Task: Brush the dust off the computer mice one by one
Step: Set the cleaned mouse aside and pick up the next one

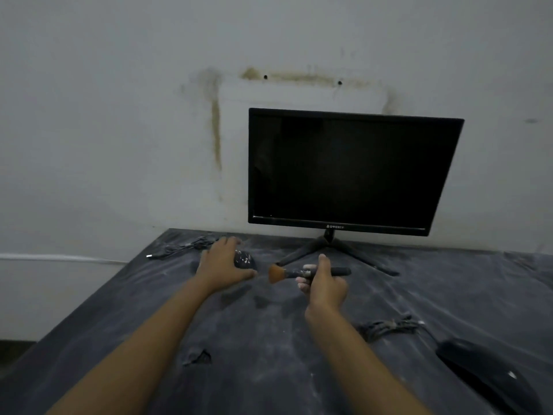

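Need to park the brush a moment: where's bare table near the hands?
Free: the table strip between the forearms, and right of the monitor stand beyond the cable bundle. Crowded: back left, where the left hand holds the dusty mouse beside a loose cable; near right, the bundle and second mouse.

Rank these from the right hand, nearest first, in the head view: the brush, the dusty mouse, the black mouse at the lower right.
1. brush: gripped in the right hand, bristles pointing left.
2. dusty mouse: just left of the bristles, held under the left hand.
3. black mouse: far off at the lower right, near the camera.
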